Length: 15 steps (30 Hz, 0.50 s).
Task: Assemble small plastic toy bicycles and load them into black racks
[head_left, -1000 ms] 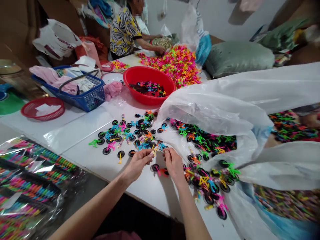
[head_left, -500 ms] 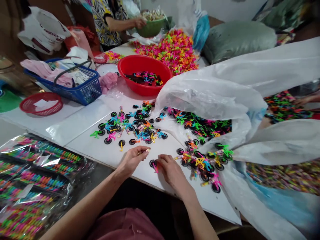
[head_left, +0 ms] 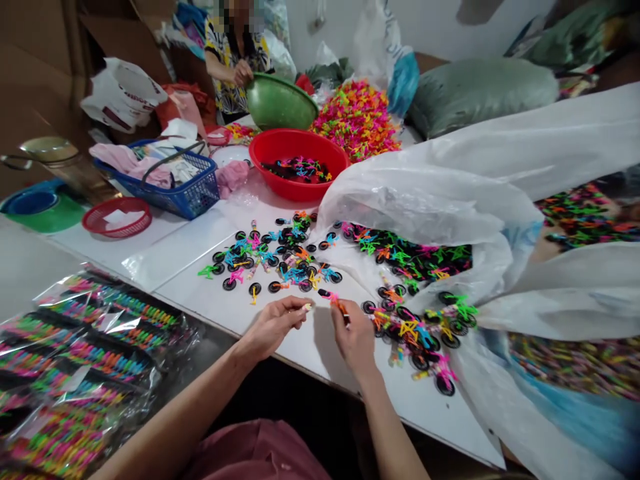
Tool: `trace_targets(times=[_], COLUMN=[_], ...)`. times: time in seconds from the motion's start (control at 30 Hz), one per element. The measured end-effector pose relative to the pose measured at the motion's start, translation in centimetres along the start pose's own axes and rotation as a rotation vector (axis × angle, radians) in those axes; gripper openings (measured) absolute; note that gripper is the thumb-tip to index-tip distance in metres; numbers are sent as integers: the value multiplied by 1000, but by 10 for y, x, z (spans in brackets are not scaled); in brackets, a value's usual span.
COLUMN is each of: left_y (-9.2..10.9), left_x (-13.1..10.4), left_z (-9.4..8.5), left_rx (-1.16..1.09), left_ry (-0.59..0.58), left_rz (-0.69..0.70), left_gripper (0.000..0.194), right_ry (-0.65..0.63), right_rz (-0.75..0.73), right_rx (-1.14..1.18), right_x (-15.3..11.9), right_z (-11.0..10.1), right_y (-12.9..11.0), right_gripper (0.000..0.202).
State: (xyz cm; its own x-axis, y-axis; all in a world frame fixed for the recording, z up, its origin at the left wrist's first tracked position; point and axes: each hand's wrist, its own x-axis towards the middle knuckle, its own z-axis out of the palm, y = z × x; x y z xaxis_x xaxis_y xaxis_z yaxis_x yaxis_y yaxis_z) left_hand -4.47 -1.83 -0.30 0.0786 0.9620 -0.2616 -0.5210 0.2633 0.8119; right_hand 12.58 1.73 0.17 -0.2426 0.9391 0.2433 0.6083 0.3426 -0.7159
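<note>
Between thumb and fingers, my left hand (head_left: 277,325) pinches a small pale piece (head_left: 307,307) over the white table (head_left: 200,280). To its right, my right hand (head_left: 354,337) grips a pink bicycle part with a black wheel (head_left: 326,294), lifted off the table and pointing toward the left hand. The two hands are apart. Beyond them lies a loose group of colourful bicycle parts with black wheels (head_left: 280,257). A second pile of such parts, mixed with small patterned pieces (head_left: 410,327), lies right of my right hand.
A red basin (head_left: 300,190) and blue basket (head_left: 187,197) stand at the back. White plastic sacks (head_left: 425,180) spread over the right side. Clear bags of packed parts (head_left: 90,367) lie at lower left. Across the table, a person holds a green basin (head_left: 280,103).
My right hand has closed on the pink part that lay on the table and raised it. The other person's green basin has tipped, its contents no longer in view. The view has shifted slightly.
</note>
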Motion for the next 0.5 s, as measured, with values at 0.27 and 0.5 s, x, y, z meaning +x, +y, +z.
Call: trace_targets(times=[0.27,0.5], left_y=[-3,-6], left_x=[-4,-5], left_z=[1,-5], left_rx=[-20,71], left_ry=[-34,-128], left_rz=[-97,-123], left_gripper=[26,24], right_ry=[-213,-423], right_rz=[306,492], right_rx=[622,883], right_x=[0,-2], right_z=[-6,-12], right_y=[-21,-16], right_gripper=[22,30])
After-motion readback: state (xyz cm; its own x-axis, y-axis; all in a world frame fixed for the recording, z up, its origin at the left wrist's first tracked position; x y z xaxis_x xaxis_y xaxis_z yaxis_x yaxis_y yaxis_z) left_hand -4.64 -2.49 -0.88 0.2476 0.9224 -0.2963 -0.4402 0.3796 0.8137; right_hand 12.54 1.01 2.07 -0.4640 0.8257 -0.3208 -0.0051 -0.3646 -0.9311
